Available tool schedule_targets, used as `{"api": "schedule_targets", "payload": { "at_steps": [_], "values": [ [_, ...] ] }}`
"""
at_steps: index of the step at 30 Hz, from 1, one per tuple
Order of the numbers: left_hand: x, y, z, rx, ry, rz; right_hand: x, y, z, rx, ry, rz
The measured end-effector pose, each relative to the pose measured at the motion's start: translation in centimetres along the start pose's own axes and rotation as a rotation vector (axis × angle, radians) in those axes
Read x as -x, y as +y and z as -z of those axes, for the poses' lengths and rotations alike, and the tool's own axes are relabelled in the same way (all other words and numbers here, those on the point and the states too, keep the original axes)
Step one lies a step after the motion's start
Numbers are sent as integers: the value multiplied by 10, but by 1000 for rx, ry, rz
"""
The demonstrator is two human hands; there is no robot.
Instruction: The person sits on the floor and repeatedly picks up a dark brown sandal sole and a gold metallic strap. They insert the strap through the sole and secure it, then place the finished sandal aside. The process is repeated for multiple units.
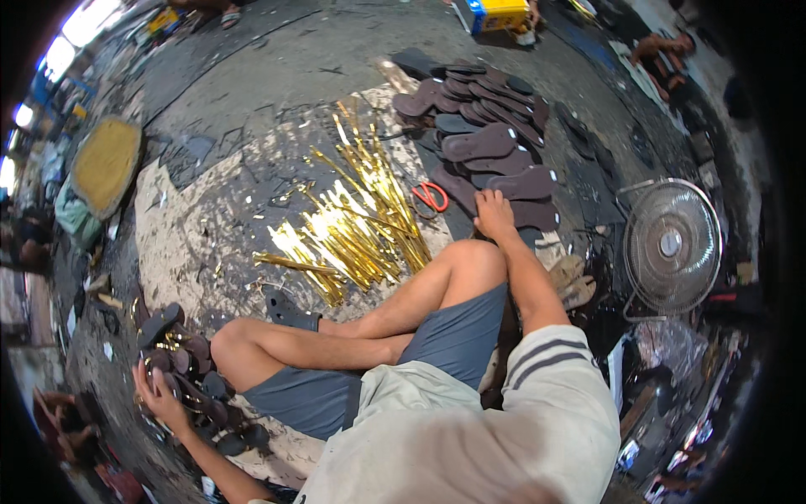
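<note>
My left hand (163,403): open, beside dark sandals (190,359) at my left. My right hand (494,212): at brown soles (480,144), right; grip, I cannot tell. Gold strips (357,239): heaped before my crossed legs (369,323).

free: abv gold strips (357,252) | obst: R knee (477,260), scissors (430,195) by soles (481,143)

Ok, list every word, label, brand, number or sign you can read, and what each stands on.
No text is legible.
Yellow-and-blue box: white mark on blue, too small to read.
Dark brown soles: tiny white marks, too small to read.
Fan: any hub lettering is unreadable.
</note>
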State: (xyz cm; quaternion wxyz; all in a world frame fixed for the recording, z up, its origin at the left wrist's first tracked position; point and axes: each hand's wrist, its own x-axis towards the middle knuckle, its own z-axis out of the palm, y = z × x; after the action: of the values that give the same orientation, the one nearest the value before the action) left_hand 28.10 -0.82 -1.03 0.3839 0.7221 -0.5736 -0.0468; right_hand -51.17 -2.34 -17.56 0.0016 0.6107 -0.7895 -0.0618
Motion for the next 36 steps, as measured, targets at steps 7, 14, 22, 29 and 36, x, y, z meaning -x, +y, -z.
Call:
{"api": "schedule_targets", "payload": {
  "at_steps": [7,14,22,29,36],
  "values": [
    [47,182,-104,1232,-426,489,2,-122,135,-985,178,298],
    [69,207,-154,839,-769,489,10,-275,118,-941,249,856],
    [115,148,-59,508,-565,223,-53,-256,-36,-435,-108,130],
    [93,178,-52,-6,-282,-200,-40,-260,19,-1040,-106,116],
    [24,238,-116,1016,-557,355,93,-295,180,-1462,-495,451]
  ]
}}
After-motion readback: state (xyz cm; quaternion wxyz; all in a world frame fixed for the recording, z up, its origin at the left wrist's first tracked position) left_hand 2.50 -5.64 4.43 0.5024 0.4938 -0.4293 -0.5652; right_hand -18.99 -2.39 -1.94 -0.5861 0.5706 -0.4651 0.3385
